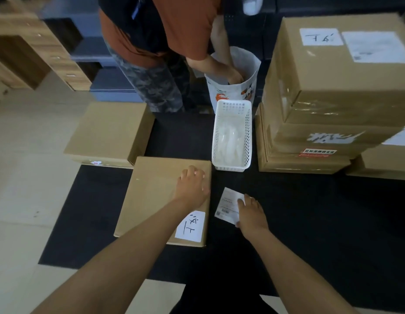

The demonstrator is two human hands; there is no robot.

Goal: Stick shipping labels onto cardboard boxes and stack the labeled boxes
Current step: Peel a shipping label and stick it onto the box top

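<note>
Cardboard dominates the scene: a flat brown cardboard box (160, 196) lies on the black floor mat (310, 223), already bearing a white handwritten sticker (190, 225) at its near right corner. The left hand (192, 184) rests on the box's far right part, fingers loosely bent and pressing down, gripping nothing. Just right of the box, the right hand (250, 211) pinches a small white printed shipping label (228, 205) by its right edge, the sheet lying on or just above the mat.

Thin and limp, the label will likely curl or stick to itself, so holding it at one edge and laying it down from that edge seems wise. The box looks stiff and light, best lifted by two opposite sides.

Further off stand a white perforated plastic basket (232, 134), a stack of labelled brown boxes (328, 109), and an unlabelled plain box (108, 130). Another person (156, 41) reaches into a white bag (233, 87).
</note>
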